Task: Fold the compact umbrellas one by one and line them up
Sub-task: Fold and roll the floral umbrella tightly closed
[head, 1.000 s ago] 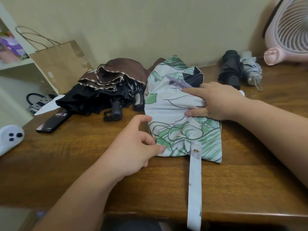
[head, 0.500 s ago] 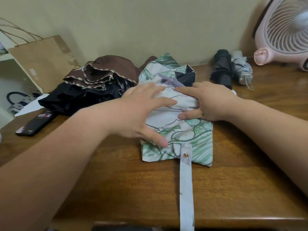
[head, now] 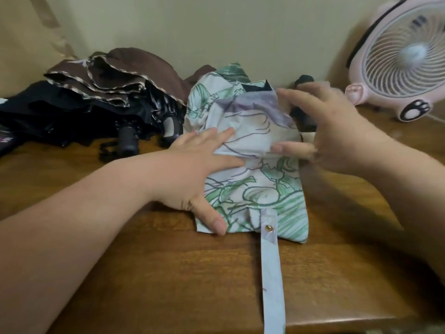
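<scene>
A floral green-and-white compact umbrella (head: 260,189) lies partly folded in the middle of the wooden table (head: 144,273). Its long pale strap (head: 273,280), with a brass snap, runs to the front edge. My left hand (head: 199,169) presses flat on the umbrella's left side, thumb on the near corner. My right hand (head: 332,131), blurred, hovers at the right side, its spread fingers and thumb touching a raised fold of canopy. A folded dark umbrella (head: 304,80) peeks out behind that hand.
A brown umbrella (head: 125,73) with striped trim and a black umbrella (head: 72,116) lie loosely collapsed at the back left. A pink desk fan (head: 404,56) stands at the back right. A paper bag (head: 24,32) leans at the far left against the wall.
My left hand came from the table's front onto the umbrella and slid to its left side. My right hand lifted off the fabric, and a fold has risen under it.
</scene>
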A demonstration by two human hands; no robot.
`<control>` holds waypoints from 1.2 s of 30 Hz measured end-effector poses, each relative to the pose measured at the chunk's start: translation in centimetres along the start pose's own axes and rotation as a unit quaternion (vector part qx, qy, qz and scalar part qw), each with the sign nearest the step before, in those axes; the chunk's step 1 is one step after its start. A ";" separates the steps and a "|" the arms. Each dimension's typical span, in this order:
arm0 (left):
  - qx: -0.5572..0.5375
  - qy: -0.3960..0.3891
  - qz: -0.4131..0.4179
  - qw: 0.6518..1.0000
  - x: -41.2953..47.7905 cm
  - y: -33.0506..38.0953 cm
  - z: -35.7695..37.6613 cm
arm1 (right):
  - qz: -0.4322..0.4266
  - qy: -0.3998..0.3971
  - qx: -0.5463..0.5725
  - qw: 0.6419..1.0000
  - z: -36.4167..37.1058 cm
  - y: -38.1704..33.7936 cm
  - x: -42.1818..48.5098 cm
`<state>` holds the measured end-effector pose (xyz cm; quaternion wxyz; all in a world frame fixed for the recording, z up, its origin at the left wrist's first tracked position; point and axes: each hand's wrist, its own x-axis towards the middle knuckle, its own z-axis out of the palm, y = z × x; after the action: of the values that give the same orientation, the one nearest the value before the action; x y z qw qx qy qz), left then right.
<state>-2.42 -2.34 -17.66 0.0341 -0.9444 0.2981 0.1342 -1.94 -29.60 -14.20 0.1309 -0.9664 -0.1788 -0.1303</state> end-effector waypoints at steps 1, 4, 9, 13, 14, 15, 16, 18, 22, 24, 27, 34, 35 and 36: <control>0.001 0.005 -0.001 1.000 0.1 0.0 0.0 | 0.047 -0.001 0.023 0.999 -1.4 -0.8 -1.3; 0.005 0.001 0.001 1.000 0.2 0.1 0.0 | 0.126 -0.011 0.201 0.971 -2.6 -2.9 -7.1; -0.005 -0.003 0.003 1.000 0.0 0.2 0.1 | 0.180 -0.018 0.413 0.892 1.1 -5.2 -13.5; 0.005 -0.002 0.008 1.000 0.0 0.2 0.3 | 0.141 0.034 0.485 0.862 2.6 -5.9 -14.1; 0.010 -0.002 0.008 1.000 0.1 0.2 0.4 | 0.136 0.032 0.482 0.865 2.7 -6.2 -14.0; 0.014 -0.002 0.008 1.000 0.1 0.2 0.4 | 0.136 0.038 0.482 0.865 2.8 -6.1 -14.0; 0.018 -0.003 0.007 1.000 0.2 0.2 0.4 | 0.146 0.048 0.490 0.858 2.7 -5.9 -13.9; 0.024 -0.005 0.007 1.000 0.2 0.1 0.4 | 0.183 0.051 0.512 0.837 2.1 -5.4 -13.8; 0.032 -0.013 0.004 0.999 0.2 0.1 0.3 | 0.218 -0.023 0.490 0.844 1.2 -4.4 -13.9; 0.039 -0.021 0.000 0.999 0.3 0.2 0.2 | 0.220 -0.037 0.467 0.856 1.3 -4.2 -13.7; 0.036 -0.026 0.010 0.999 0.1 0.1 0.2 | 0.205 -0.023 0.453 0.867 1.4 -4.0 -13.5; -0.005 0.039 0.001 0.999 0.2 0.9 0.9 | 0.194 -0.020 0.351 0.916 1.6 -4.0 -13.9; 0.013 0.034 -0.008 0.999 0.4 1.0 1.0 | 0.189 -0.014 0.310 0.932 1.7 -3.9 -14.0; 0.024 0.028 -0.014 0.999 0.5 1.1 1.0 | 0.177 0.002 0.251 0.952 1.8 -3.9 -14.1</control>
<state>-2.88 -3.37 -18.79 0.0501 -0.9508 0.2888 0.1000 -15.78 -29.97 -19.25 0.3908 -0.9181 -0.0316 -0.0574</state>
